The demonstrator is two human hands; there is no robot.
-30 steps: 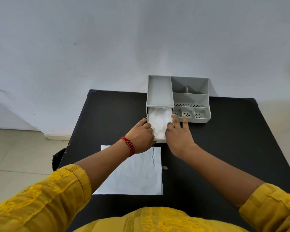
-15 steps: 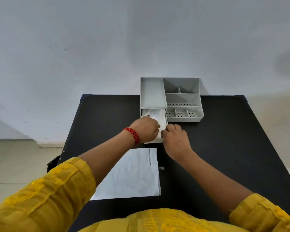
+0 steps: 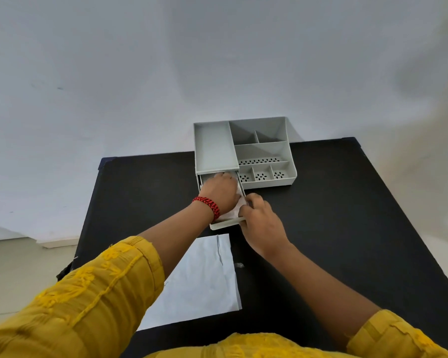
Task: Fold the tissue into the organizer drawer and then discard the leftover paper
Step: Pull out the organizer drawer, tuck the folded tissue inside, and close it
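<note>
A grey organizer (image 3: pixel 263 151) stands at the table's far edge with its left drawer (image 3: pixel 224 225) pulled out toward me. A white tissue (image 3: pixel 233 211) lies inside the drawer, mostly covered. My left hand (image 3: pixel 219 192), with a red bracelet at the wrist, reaches into the drawer and presses down on the tissue with curled fingers. At the drawer's front right corner, my right hand (image 3: pixel 260 220) pinches the tissue's edge against the drawer wall. The leftover white paper (image 3: pixel 199 277) lies flat on the table near me, under my left forearm.
The black table (image 3: pixel 347 215) carries a tiny white scrap (image 3: pixel 239 265) just right of the paper. The organizer's right side has several open compartments. A white wall rises behind the table, and floor shows on the left.
My left hand has pushed deeper into the drawer over the tissue. My right hand went from flat beside the drawer to curled at its front right corner.
</note>
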